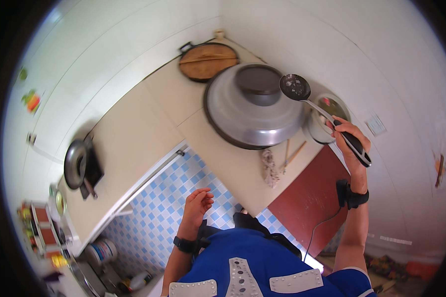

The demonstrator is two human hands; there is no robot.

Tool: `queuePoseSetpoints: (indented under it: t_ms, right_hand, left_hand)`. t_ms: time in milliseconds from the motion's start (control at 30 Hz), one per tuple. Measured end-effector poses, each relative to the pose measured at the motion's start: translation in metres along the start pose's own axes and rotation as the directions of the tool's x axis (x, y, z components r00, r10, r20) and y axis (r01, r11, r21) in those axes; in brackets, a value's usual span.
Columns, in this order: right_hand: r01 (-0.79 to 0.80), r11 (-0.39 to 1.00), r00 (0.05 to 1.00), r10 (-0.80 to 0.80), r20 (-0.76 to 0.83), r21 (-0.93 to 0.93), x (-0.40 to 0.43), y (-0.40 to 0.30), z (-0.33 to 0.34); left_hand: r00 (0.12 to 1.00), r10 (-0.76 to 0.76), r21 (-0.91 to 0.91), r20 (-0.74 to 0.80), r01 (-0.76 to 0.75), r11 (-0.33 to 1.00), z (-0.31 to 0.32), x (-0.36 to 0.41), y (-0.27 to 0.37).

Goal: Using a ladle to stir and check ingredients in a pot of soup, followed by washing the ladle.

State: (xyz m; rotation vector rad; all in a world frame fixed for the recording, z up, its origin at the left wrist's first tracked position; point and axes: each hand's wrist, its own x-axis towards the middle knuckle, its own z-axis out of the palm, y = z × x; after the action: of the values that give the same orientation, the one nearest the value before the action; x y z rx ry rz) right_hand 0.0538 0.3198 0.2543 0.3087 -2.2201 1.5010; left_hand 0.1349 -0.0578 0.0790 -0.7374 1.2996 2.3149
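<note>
My right hand (347,139) grips the black handle of a ladle (330,120). The ladle's dark bowl (294,87) is raised near the right side of a large domed metal lid (241,118) with a dark round knob (259,80). Below the ladle and right of the lid stands a light pot (316,126) with a glass lid, partly covered by my hand. My left hand (199,204) hangs over the tiled floor with loosely curled fingers, holding nothing.
A flat pan with a wooden lid (208,61) stands in the corner. A patterned cloth (270,169) and thin wooden sticks (293,156) lie near the counter (223,159) edge. A frying pan (76,165) sits on the left counter. A red-brown panel (301,202) is at lower right.
</note>
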Motion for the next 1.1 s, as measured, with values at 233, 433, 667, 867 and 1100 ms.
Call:
queuePoseSetpoints:
  t_ms: [233,433,667,867,1100]
  right_hand:
    - [0.230,0.971,0.924,-0.238,0.300,0.060,-0.004,-0.087,0.190]
    - [0.187,0.876,0.776,-0.408,0.480,0.444,-0.060,-0.176,0.367]
    - [-0.004,0.774,0.504,-0.546,0.669,0.633,-0.115,-0.277,0.573]
    - [-0.150,0.678,0.264,-0.674,0.690,0.719,-0.170,-0.345,0.725]
    - [-0.307,0.612,-0.019,-0.770,0.638,0.729,-0.229,-0.429,0.871]
  left_hand:
    - [0.958,0.126,-0.152,-0.256,-0.169,0.974,-0.151,-0.081,0.022]
    - [0.864,0.185,-0.255,-0.468,-0.332,0.908,-0.298,-0.188,0.022]
    - [0.672,0.154,-0.343,-0.725,-0.545,0.765,-0.403,-0.279,0.007]
    - [0.468,0.081,-0.340,-0.880,-0.740,0.580,-0.472,-0.326,-0.011]
    - [0.274,0.000,-0.255,-0.962,-0.895,0.366,-0.537,-0.363,-0.002]
